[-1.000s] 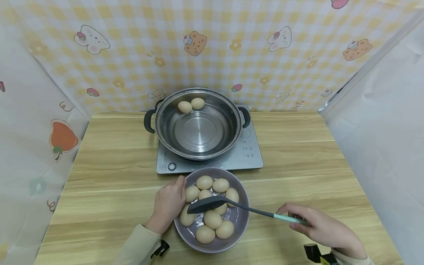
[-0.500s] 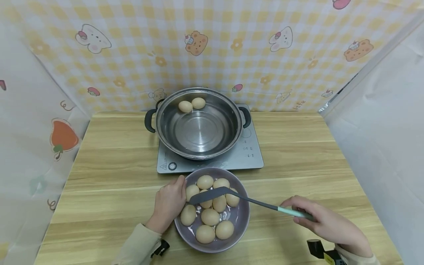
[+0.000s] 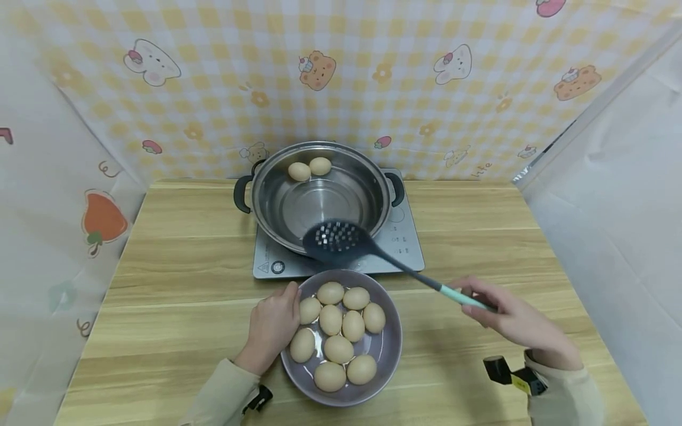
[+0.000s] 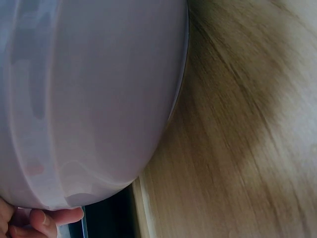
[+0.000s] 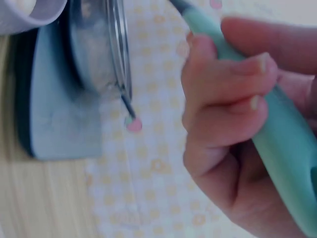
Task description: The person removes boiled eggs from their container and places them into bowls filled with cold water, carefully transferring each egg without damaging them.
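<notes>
My left hand [image 3: 273, 325] grips the left rim of a mauve bowl [image 3: 392, 355] that holds several light-brown eggs [image 3: 338, 349]. The left wrist view shows the bowl's outer wall [image 4: 109, 99] with curled fingers [image 4: 42, 223] at its edge. In my right hand [image 3: 514, 316] is a skimmer, its mint handle [image 5: 285, 139] wrapped by the fingers. Its dark perforated head [image 3: 337, 239], blurred, overlaps the near rim of a steel pot [image 3: 319, 207] in the head view, with no egg on it. Two eggs [image 3: 299, 171] lie at the pot's far left side.
The pot stands on a grey induction cooker [image 3: 266, 257], its black handles [image 3: 242, 194] jutting out left and right. Directly in front sits the bowl, close to the cooker's edge. A checked cloth [image 3: 373, 106] backs the wooden table [image 3: 186, 266], with pale panels on both sides.
The skimmer has risen from over the eggs in the bowl and moved away toward the pot's near rim. Some eggs shifted in the bowl. My left hand stays on the rim.
</notes>
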Action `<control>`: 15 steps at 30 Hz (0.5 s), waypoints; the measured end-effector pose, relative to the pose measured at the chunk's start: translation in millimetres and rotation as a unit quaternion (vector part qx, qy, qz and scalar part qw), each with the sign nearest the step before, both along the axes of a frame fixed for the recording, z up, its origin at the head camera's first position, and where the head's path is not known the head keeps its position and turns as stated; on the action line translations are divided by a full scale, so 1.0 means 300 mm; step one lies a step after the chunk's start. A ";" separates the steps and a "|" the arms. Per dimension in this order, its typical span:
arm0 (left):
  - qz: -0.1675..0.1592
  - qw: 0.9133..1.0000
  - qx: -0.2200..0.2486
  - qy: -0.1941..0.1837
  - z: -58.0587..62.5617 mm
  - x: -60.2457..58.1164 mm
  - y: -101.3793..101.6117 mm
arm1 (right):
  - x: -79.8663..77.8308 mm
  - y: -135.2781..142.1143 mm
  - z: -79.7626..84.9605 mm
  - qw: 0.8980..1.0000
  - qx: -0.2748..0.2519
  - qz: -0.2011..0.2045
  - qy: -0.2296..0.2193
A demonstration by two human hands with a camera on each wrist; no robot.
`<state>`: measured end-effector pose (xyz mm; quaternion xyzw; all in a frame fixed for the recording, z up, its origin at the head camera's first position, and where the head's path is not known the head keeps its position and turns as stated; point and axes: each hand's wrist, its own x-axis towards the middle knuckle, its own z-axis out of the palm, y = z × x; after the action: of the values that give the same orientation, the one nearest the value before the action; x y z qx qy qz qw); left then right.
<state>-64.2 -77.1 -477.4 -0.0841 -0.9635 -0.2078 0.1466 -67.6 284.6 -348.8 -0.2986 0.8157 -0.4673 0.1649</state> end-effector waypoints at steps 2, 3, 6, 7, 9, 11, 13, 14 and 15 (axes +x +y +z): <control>0.000 1.000 -0.001 -0.004 0.002 -0.001 0.001 | -0.025 -0.025 0.013 1.000 -0.007 -0.021 -0.005; 0.000 1.000 -0.002 -0.006 0.002 -0.001 0.001 | -0.038 -0.039 0.018 0.999 -0.011 -0.031 -0.008; 0.001 1.000 -0.003 -0.008 0.003 -0.001 0.001 | -0.077 -0.086 0.027 0.998 -0.015 -0.064 -0.011; 0.002 1.000 -0.004 -0.009 0.003 -0.001 0.001 | -0.089 -0.103 0.030 0.997 -0.006 -0.080 -0.015; 0.002 1.000 -0.004 -0.010 0.002 0.000 0.001 | -0.115 -0.138 0.034 0.994 0.019 -0.108 -0.026; 0.002 1.000 -0.004 -0.009 0.001 0.000 0.001 | -0.140 -0.171 0.036 0.989 0.055 -0.133 -0.040; 0.003 1.000 -0.004 -0.009 0.000 0.001 0.001 | -0.166 -0.202 0.033 0.985 0.082 -0.147 -0.051; 0.002 1.000 -0.004 -0.009 -0.001 0.001 0.001 | -0.178 -0.216 0.030 0.983 0.089 -0.149 -0.052; 0.003 1.000 -0.004 -0.009 -0.001 0.002 0.000 | -0.189 -0.230 0.026 0.983 0.094 -0.150 -0.052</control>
<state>-63.7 -77.0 -477.6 -0.0797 -0.9658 -0.2046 0.1383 -124.4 215.7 -340.9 -0.1309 0.8820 -0.4225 0.1623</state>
